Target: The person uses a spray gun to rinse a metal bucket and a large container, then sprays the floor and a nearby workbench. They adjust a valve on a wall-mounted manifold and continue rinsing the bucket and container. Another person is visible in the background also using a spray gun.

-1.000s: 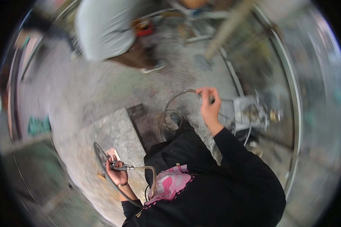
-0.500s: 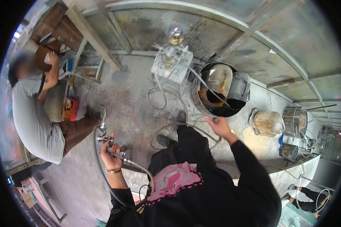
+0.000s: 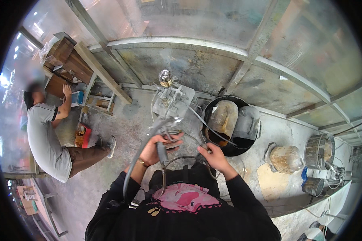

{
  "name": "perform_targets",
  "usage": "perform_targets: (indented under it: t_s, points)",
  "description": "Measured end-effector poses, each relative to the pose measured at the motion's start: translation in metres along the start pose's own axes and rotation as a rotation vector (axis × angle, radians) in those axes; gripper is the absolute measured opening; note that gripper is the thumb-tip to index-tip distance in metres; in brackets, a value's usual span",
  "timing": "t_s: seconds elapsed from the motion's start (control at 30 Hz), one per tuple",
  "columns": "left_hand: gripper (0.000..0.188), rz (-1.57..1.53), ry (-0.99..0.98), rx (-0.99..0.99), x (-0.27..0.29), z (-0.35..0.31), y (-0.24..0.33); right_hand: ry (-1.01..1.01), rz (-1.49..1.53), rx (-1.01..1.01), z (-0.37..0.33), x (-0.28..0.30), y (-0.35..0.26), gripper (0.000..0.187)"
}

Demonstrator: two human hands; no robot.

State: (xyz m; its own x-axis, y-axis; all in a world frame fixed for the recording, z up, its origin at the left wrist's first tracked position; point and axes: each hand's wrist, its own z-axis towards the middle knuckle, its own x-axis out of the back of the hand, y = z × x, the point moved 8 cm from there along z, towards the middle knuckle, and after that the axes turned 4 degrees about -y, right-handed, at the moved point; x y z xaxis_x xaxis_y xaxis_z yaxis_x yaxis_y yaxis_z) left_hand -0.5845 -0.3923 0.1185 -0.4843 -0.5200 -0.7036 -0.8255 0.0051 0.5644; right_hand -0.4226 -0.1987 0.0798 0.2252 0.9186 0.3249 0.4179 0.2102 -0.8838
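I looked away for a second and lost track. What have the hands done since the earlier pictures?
The left hand came in from the side to the front, still gripping the spray gun with its hose. The right hand, open half a second ago, now pinches a thin tube. The black pot stays put.

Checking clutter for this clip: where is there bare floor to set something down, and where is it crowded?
Bare concrete lies between the seated person and the grey machine, and a smaller patch between the black tub and the stump-like block. It is crowded in front of the left hand and right hand, where hoses and wires loop toward the machine.
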Motion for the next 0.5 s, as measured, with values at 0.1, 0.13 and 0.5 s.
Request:
perform_targets:
  t_s: [0.1, 0.13, 0.5]
  points:
    - [0.059, 0.099, -0.044, -0.039, -0.007, 0.029, -0.010, -0.068, 0.160, 0.016, 0.070, -0.002, -0.038, 0.040]
    - [0.057, 0.155, 0.003, -0.028, 0.003, 0.036, -0.012, -0.102, 0.277, -0.092, 0.093, -0.011, -0.041, 0.036]
    - [0.042, 0.075, 0.358, -0.092, 0.125, 0.016, 0.094, 0.083, 0.511, -0.061, 0.184, -0.065, -0.110, 0.031]
